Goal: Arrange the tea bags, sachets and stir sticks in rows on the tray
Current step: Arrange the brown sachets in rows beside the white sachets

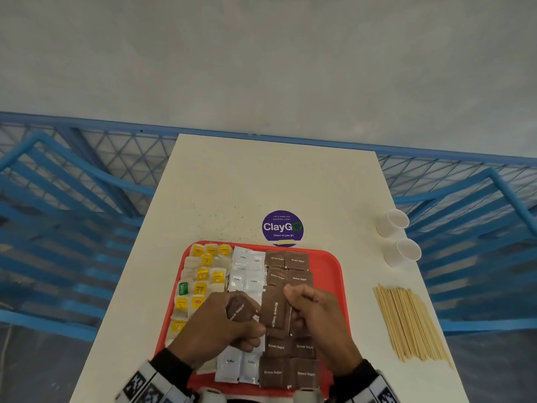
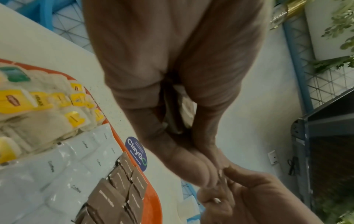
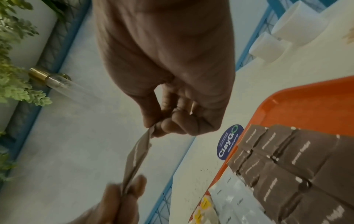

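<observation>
A red tray (image 1: 331,271) holds tea bags (image 1: 203,274) on its left, white coffee sachets (image 1: 247,271) in the middle and brown sugar sachets (image 1: 290,261) on the right. Above the tray my right hand (image 1: 290,303) pinches the top of a brown sugar sachet (image 1: 274,312) that stands on end. My left hand (image 1: 255,324) pinches its lower edge and keeps another brown sugar sachet (image 1: 236,311) curled in its fingers. The right wrist view shows that sachet (image 3: 138,156) stretched between the right hand (image 3: 159,127) and left hand (image 3: 130,188). Stir sticks (image 1: 406,324) lie on the table, right of the tray.
Two white paper cups (image 1: 393,222) lie on their sides near the white table's (image 1: 261,181) right edge, beyond the sticks. A purple ClayGo sticker (image 1: 282,228) sits just behind the tray. Blue slatted benches (image 1: 72,213) flank the table on both sides.
</observation>
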Demonstrator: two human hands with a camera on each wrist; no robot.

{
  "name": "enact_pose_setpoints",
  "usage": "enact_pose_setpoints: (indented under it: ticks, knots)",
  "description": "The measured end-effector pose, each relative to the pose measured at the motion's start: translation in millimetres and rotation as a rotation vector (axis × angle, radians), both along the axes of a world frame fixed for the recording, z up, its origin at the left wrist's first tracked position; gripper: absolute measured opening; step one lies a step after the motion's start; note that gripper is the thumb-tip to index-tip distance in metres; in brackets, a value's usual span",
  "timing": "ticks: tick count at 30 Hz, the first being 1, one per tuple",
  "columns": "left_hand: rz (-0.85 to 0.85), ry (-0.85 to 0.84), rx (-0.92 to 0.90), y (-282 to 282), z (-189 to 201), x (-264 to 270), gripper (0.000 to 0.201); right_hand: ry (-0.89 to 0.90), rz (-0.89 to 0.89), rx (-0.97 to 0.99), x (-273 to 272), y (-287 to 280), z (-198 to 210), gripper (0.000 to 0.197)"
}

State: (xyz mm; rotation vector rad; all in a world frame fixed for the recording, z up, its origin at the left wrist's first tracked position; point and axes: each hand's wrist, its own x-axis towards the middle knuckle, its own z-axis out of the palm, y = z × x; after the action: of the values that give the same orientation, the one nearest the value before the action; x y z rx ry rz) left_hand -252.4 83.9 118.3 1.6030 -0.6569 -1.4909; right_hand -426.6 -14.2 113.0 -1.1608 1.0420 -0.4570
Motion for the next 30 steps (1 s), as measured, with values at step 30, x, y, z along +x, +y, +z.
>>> enact_pose_setpoints:
  ticks: [30]
  knots:
    - [0.335,0.102,-0.112,-19,5,4,0.031,0.060,0.192,-0.353,10,-5,14,0.032]
